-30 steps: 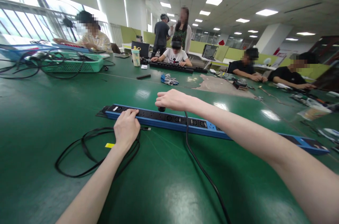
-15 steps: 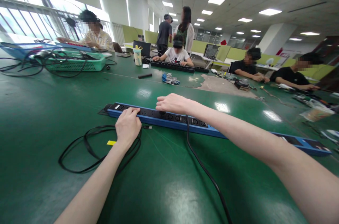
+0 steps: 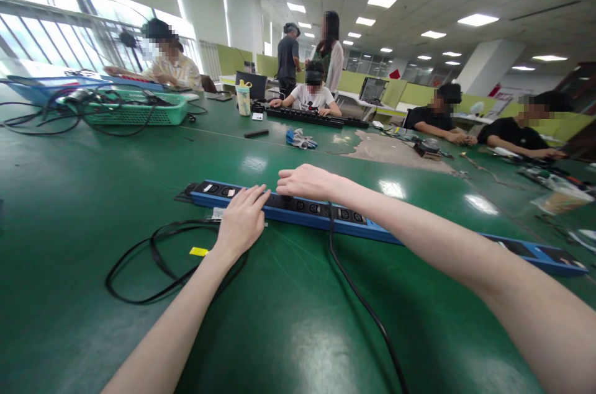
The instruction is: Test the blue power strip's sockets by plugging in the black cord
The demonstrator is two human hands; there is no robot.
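Power strip (image 3: 358, 226) is being supported on worktop (image 3: 298, 307) | left hand (image 3: 242, 220), loosely spread, nothing held, is being slid nearer plug (image 3: 287, 198) | plug is being held at strip by closed grip of right hand (image 3: 305, 182) | strip seemingly being steadied closer

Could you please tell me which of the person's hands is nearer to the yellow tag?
Left: the left hand is right of and beyond the yellow tag, at the power strip; the right hand is farther right along it.

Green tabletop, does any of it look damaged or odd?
Yes: beyond the power strip, a ragged-edged brownish patch interrupts the smooth green surface, as if its covering were worn or torn away.
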